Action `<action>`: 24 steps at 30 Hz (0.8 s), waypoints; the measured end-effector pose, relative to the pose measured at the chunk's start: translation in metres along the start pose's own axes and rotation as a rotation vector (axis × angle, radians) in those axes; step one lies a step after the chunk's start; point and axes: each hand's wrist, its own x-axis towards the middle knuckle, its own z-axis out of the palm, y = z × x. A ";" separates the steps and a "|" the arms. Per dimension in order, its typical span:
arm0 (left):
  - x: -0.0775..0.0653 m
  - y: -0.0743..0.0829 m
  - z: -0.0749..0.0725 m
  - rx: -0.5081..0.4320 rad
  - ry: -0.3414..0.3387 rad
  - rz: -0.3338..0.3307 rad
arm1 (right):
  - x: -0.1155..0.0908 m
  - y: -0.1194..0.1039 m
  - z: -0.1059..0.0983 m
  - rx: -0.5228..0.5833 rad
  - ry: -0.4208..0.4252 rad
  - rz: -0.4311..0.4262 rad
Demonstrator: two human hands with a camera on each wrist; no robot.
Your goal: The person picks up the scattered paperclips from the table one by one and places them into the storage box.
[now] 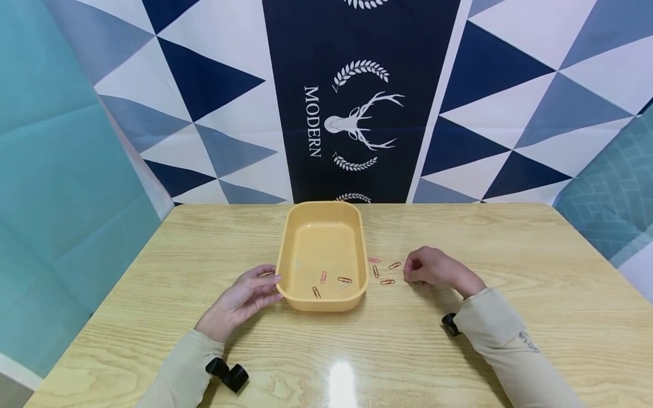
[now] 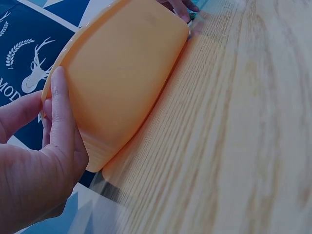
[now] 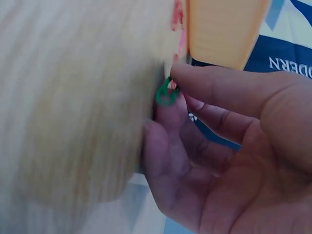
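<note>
A yellow plastic tray [image 1: 321,305] stands on the table. My left hand [image 1: 250,294] grips its near left edge, with the thumb at the rim and the fingers along the outer wall [image 2: 122,68]. To the right of the tray, my right hand [image 1: 433,267] is low over the tabletop. Between its thumb and fingertips it pinches a green paper clip [image 3: 167,97], which the head view hides. Several paper clips lie scattered inside the tray, among them a pink paper clip [image 1: 323,277], a white paper clip [image 1: 298,264] and a dark red paper clip [image 1: 316,292].
Between the tray and my right hand, several loose clips lie on the wooden table [image 1: 255,362], including a pink clip [image 1: 374,260] and a red clip [image 1: 388,281]. A patterned cloth [image 1: 219,113] hangs along the table's far edge, behind the tray.
</note>
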 end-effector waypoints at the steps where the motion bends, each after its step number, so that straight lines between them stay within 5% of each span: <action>1: 0.000 0.000 0.000 0.005 -0.003 0.001 | 0.000 0.000 -0.001 0.030 -0.007 0.004; 12: 0.000 0.000 -0.001 -0.029 -0.014 -0.015 | -0.004 0.011 -0.007 0.291 -0.028 0.040; 24: -0.001 0.000 -0.001 -0.033 -0.008 -0.020 | -0.007 0.013 -0.017 0.265 0.018 0.070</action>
